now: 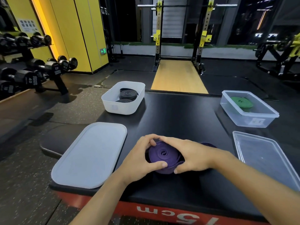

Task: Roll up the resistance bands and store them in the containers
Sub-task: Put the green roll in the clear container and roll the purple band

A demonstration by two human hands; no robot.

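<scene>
Both left hand [141,158] and right hand [193,157] are clamped round the purple band [162,153]; rolling is judged unfinished, a tail [209,145] right of the band needing winding.

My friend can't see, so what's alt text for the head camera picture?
The left hand and right hand grip a rolled purple band on a platform. Behind sit a white container of black bands and a clear container holding a green band; a white lid and clear lid lie nearer.
</scene>
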